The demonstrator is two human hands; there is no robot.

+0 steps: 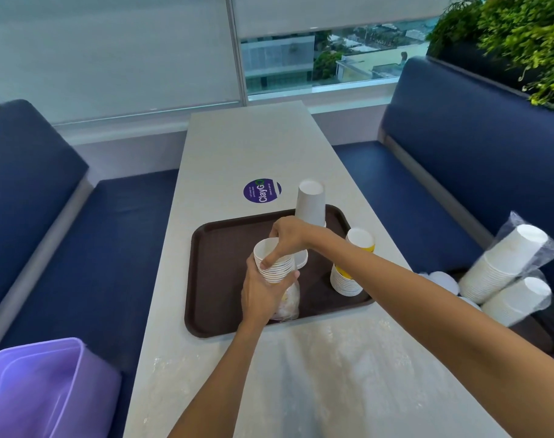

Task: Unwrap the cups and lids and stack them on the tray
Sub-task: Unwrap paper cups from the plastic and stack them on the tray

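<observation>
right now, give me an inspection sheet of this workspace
surface: pale table with brown tray
job's things: held cup stack, wrap hanging off its lower end; upturned on tray: tall white stack, yellow-banded stack; wrapped cup sleeves on the right bench
clutter: clear plastic on the near table; purple bin; round sticker
grippers: left hand grips the stack; right hand pinches its top cups
cables: nothing seen
surroundings: blue benches, window, plants

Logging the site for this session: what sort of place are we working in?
Likely a cafeteria or canteen booth: blue benches flank a table, a brown serving tray holds paper cup stacks, and a ClayGo sticker marks the tabletop.
</observation>
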